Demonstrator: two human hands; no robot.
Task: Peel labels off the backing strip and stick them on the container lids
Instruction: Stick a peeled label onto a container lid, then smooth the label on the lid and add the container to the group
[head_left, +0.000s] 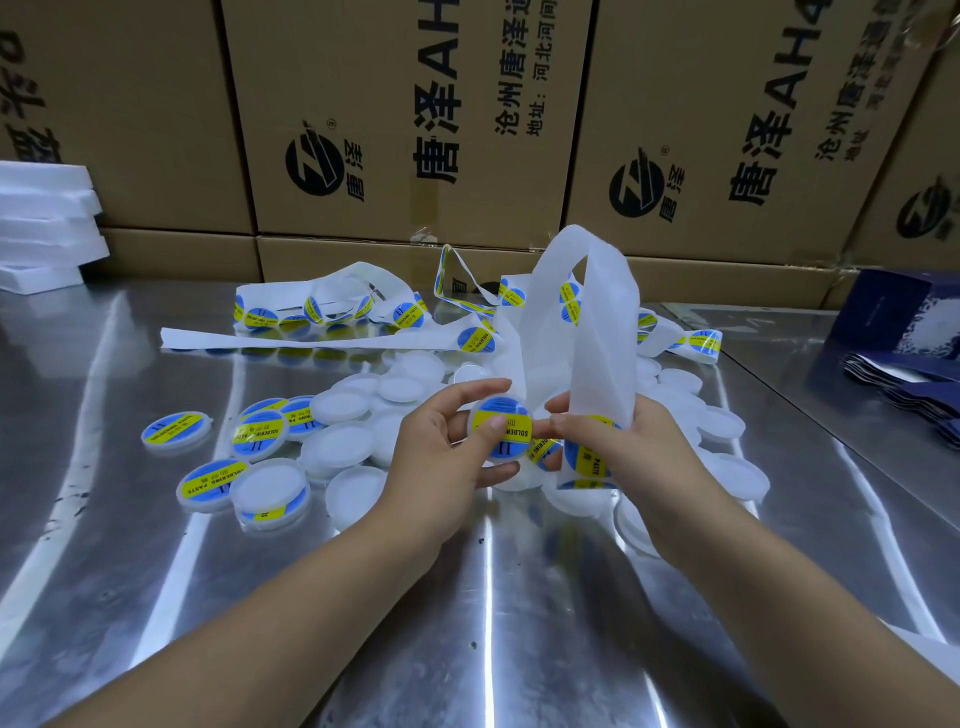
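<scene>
Here the lid (501, 431) is held in the grip of the left hand (441, 457), with the thumb pressed across the blue-and-yellow label (511, 441) on its face and the fingers curled round its rim. The right hand (628, 441) is just beside it, fingertips touching the lid's edge. Its grip pinches the backing strip (602, 322), whose long axis rises from that hand and loops over toward the back of the surface (467, 597). The next label (584, 462) seems to sit low in that hand, partly hidden by folds. Bare lids (343, 405) are heaped beneath both hands, and finished lids (260, 434) lie further left.
</scene>
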